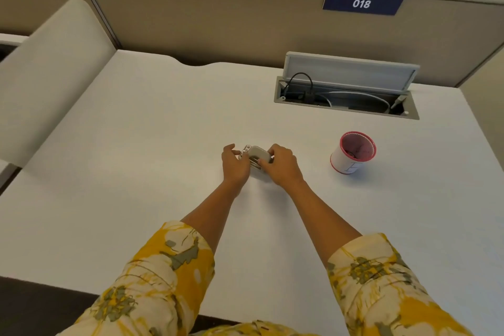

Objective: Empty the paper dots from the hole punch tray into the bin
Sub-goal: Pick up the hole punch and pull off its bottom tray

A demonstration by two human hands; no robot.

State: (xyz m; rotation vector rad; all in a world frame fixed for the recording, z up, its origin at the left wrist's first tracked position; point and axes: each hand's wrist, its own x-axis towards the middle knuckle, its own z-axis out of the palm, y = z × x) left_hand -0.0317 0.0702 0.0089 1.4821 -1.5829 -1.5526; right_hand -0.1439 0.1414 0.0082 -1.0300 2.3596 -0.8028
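Grey hole punch (256, 157), left hand (235, 165), right hand (281, 165) gripping its ends

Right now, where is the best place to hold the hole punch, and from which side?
Probably by its two short ends, from the sides, as the left hand and right hand do. The hole punch is small and lies low on the desk.

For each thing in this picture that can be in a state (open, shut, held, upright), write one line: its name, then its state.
Hole punch: held between both hands, low over the desk.
Left hand: fingers closed on the punch.
Right hand: fingers closed on the punch.
Small bin: upright, open-topped, something inside.
Cable box lid: raised open.
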